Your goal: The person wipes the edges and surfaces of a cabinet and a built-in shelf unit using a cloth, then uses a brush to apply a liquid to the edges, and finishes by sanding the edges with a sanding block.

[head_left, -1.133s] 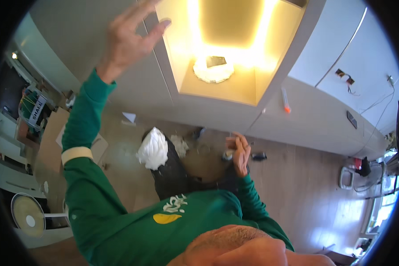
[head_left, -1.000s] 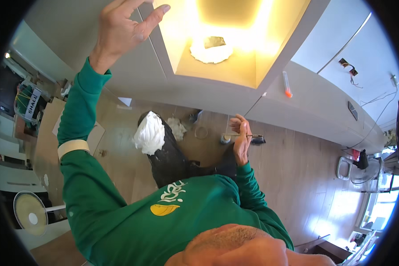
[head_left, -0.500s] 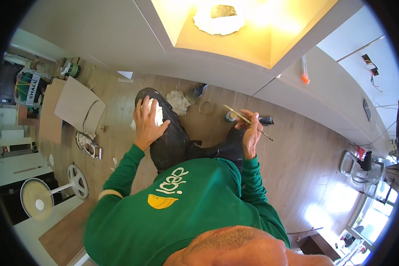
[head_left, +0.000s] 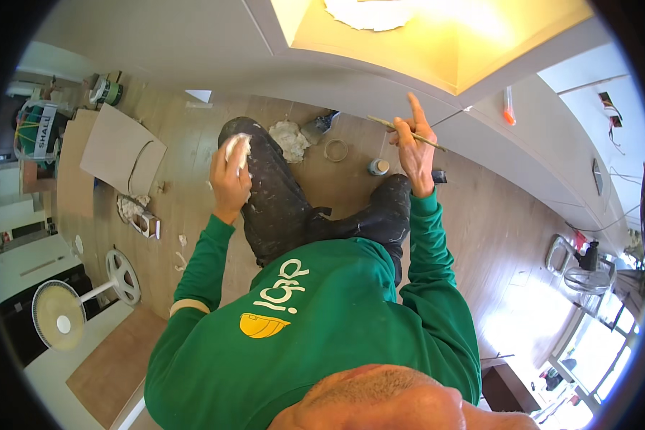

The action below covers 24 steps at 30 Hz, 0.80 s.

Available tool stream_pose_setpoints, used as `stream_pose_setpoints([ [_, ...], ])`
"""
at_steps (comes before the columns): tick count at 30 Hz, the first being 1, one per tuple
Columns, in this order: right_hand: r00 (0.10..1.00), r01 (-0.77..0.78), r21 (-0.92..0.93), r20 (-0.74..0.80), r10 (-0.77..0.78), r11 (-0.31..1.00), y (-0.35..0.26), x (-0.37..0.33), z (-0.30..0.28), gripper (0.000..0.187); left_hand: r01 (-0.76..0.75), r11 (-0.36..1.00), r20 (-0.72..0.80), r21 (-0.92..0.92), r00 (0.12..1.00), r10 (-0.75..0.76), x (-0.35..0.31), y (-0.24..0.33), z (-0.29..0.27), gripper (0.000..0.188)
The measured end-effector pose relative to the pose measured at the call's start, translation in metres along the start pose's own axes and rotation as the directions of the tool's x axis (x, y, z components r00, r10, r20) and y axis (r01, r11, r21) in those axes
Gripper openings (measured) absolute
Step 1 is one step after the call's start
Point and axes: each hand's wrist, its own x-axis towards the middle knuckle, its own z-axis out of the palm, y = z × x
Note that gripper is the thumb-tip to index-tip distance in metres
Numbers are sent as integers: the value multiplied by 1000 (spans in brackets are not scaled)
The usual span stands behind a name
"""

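A wood-plank floor [head_left: 502, 215] spreads beneath you, meeting a pale grey panelled wall [head_left: 158, 43] whose lit niche [head_left: 380, 64] now sits at the upper edge of view, lower a second ago and with your raised left hand [head_left: 229, 179] beside it. You kneel or crouch in a green sweater [head_left: 337, 315] and dark, white-flecked trousers [head_left: 269, 215]; a tan board [head_left: 118, 154] and a standing fan [head_left: 63, 324] occupy the room to your left. That left hand, bare in the air a second ago, is down at your left knee, fingers closed around a white wad [head_left: 238, 149], apparently cloth, which lay loose on the knee before; whether it is clear of the knee, you cannot tell here. The change leaves both your hands occupied: your right hand [head_left: 418, 154], index finger stretched out, pinches a slim stick-like tool [head_left: 431, 144] with thumb and other fingers. Near it on the floor stand a small jar [head_left: 378, 167] and, farther left, a thin ring [head_left: 335, 150].
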Motion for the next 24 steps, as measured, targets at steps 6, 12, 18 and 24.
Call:
stream_pose_setpoints([
  [6,973,-178,-7,146,177,984,44,-38,23,37,219,862,-181,-458,926,-331,84,18,46,26],
  [12,960,-256,52,134,247,965,56,-72,13,34,264,756,-356,-599,758,-547,145,15,154,17],
  [18,942,-337,105,49,333,936,71,-81,-12,33,170,836,-545,-521,688,-480,149,57,206,8],
  [24,950,-307,118,-15,310,944,74,-90,-37,32,249,767,-501,-591,632,-592,157,9,186,10],
])
